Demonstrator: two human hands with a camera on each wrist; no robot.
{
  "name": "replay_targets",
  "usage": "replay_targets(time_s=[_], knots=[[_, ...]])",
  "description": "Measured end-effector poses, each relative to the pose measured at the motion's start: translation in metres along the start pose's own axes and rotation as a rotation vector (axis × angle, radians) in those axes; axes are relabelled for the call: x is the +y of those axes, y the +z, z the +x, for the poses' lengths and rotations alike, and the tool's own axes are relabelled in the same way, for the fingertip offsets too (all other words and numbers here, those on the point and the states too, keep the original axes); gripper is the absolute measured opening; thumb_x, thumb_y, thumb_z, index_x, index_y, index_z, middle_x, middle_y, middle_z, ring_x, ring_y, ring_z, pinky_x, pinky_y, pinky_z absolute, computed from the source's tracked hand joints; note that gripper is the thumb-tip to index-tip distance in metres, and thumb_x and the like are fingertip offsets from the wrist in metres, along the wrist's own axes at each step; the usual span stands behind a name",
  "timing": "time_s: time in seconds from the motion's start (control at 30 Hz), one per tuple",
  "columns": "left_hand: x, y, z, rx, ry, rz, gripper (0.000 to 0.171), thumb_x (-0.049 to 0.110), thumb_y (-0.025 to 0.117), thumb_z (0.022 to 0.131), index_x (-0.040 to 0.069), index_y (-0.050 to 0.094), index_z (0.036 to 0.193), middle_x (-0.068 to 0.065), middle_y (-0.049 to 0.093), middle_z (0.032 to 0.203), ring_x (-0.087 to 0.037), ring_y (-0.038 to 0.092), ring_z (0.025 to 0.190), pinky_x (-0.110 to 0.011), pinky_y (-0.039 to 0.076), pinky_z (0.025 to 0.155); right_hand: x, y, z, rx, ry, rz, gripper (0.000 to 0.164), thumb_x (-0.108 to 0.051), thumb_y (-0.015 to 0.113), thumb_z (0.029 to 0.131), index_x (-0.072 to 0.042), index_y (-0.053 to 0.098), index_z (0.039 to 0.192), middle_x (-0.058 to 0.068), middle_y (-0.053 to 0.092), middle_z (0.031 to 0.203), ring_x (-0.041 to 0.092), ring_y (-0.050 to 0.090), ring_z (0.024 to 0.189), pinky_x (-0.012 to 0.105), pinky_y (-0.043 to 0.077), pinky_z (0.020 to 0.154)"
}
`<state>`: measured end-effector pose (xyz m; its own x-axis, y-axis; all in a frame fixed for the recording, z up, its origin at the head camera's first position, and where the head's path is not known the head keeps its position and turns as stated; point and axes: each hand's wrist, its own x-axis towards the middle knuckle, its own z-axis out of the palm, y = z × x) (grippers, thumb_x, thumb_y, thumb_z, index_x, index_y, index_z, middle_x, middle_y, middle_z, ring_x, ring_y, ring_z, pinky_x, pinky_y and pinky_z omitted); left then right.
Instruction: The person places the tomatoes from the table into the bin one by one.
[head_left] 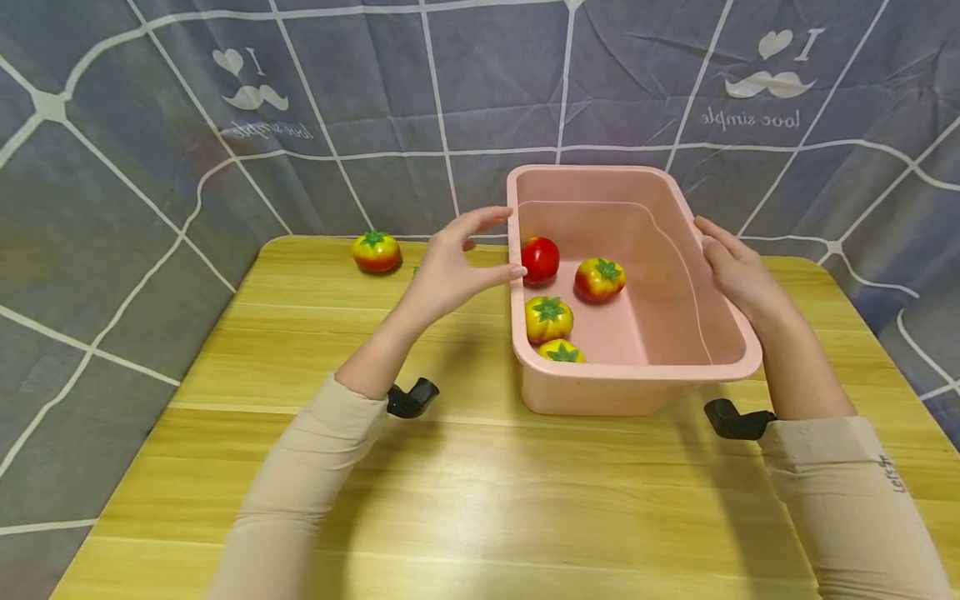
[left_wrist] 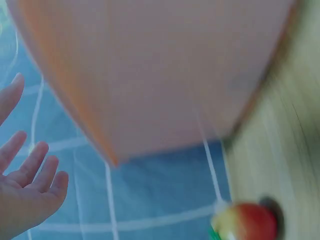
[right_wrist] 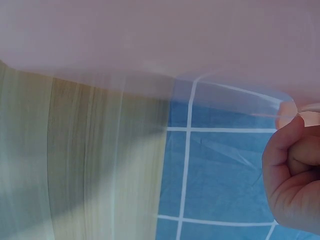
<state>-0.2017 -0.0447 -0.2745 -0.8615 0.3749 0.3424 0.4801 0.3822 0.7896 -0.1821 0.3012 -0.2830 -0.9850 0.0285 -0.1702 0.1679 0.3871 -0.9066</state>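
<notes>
A pink plastic tub (head_left: pixel 622 392) holds several glossy toy tomatoes, gathered toward its left side. Inside are a red tomato (head_left: pixel 541 260), a red-yellow tomato (head_left: pixel 600 280) with a green star-shaped top, and a yellow tomato (head_left: pixel 549 319); the front rim partly hides another yellow tomato (head_left: pixel 562 352). My right hand (head_left: pixel 738 271) grips the tub's right rim, fingers curled in the right wrist view. At the left rim, my left hand (head_left: pixel 453 267) has thumb and fingers spread; the left wrist view shows its fingers (left_wrist: pixel 35 167) apart from the tub wall.
On the wooden table (head_left: pixel 450 500), a red-yellow tomato (head_left: pixel 377 252) lies at the back left. A bit of green (head_left: pixel 416 271) peeks out behind my left hand. Grey gridded cloth (head_left: pixel 375 92) hangs behind and beside the table.
</notes>
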Motion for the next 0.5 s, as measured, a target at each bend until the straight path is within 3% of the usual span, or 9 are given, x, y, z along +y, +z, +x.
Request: replay_targets(time_s=[0.27,0.5], knots=[[-0.042,-0.031,-0.014,0.161,-0.109,-0.021,0.063,0.02,0.078,0.076,0.011,0.051,0.132,-0.003,0.052,0.133,-0.016,0.044,0.124,-0.039,0.036,0.1,-0.001,0.0,-0.001,-0.007,0.021,-0.012,0.058,-0.047,0.029,0.097,-0.03,0.013,0.15,0.011,0.02,0.153,0.007,0.041,0.118,0.008,0.041,0.079],[-0.074,-0.037,-0.025,0.174,-0.207,-0.058,0.063,0.018,0.077,0.078,0.01,0.049,0.134,-0.007,0.049,0.135,-0.021,0.04,0.127,-0.035,0.032,0.105,-0.001,0.0,-0.001,-0.004,0.025,-0.017,0.058,-0.047,0.029,0.097,-0.029,0.013,0.15,0.012,0.021,0.152,0.007,0.042,0.116,0.008,0.041,0.079]])
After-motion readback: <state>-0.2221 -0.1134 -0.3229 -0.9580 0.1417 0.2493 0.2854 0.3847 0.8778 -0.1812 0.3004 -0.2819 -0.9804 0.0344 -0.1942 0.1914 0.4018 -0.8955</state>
